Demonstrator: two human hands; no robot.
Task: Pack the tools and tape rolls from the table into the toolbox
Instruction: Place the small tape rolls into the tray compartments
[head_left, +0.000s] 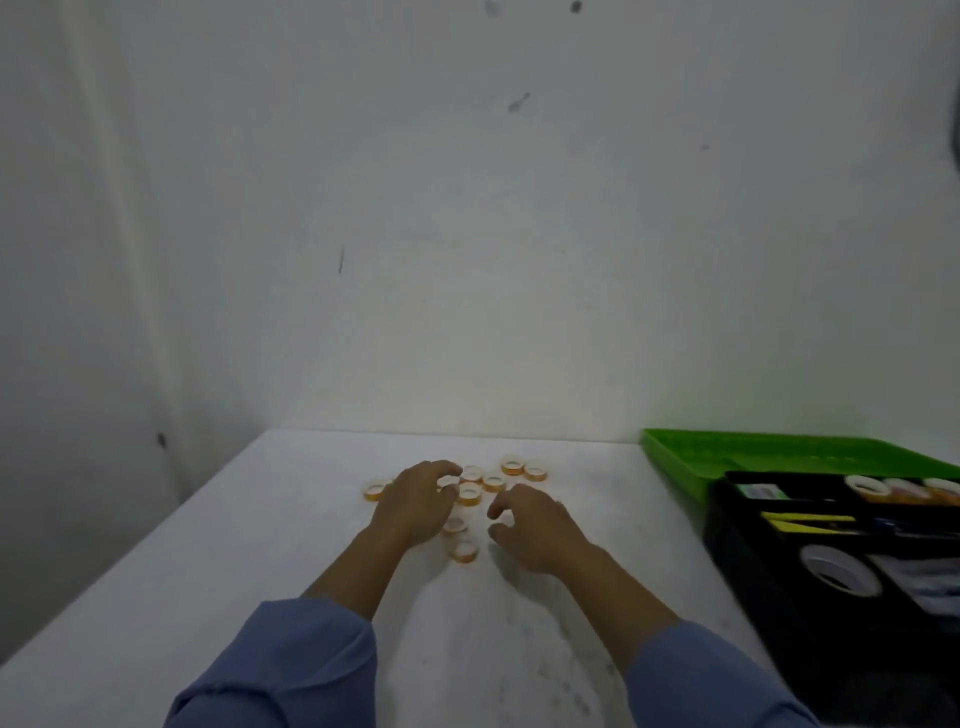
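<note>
Toolbox (831, 545) already holds tools, some rolls; left of it, our curled, empty-looking hands (415, 501) (535, 527) hover over loose rolls (470, 493).

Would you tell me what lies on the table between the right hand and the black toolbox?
Head view: only bare white table between right hand and black toolbox.

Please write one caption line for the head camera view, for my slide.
Both hands, left and right, reach over scattered tape rolls; open toolbox waits right.
</note>
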